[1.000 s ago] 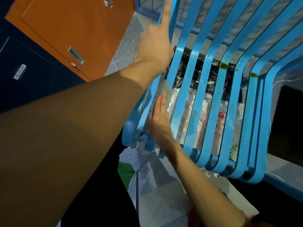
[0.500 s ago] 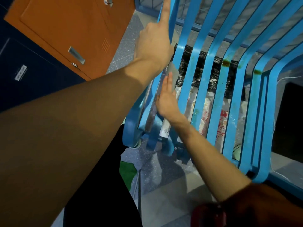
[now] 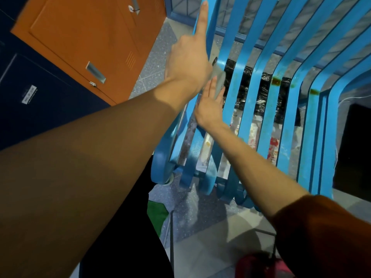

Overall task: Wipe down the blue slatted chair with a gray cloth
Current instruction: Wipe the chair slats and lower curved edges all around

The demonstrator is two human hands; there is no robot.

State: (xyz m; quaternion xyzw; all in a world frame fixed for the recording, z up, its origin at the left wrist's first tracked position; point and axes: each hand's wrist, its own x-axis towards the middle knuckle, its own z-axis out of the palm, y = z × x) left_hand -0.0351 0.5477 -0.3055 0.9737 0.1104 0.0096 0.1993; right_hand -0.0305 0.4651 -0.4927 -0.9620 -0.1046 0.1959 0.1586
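Observation:
The blue slatted chair [image 3: 246, 117] fills the upper right, seen from above its seat and backrest. My left hand [image 3: 188, 63] grips the chair's leftmost slat, with the index finger stretched up along it. My right hand [image 3: 208, 109] lies flat, fingers together, on the second slat near the bend between seat and back. It presses the gray cloth [image 3: 219, 80] against that slat. Only a strip of the cloth shows past my fingertips; the rest is hidden under my palm.
Brown stains [image 3: 276, 81] mark two slats near the bend. A black bag [image 3: 265, 93] and printed plastic lie under the seat. An orange locker door [image 3: 90, 37] and a dark blue one [image 3: 40, 97] stand to the left. Something green [image 3: 156, 213] lies on the floor.
My right hand has slid with the cloth from the front of the seat up the slat toward the bend. My left hand has kept its hold on the outer slat.

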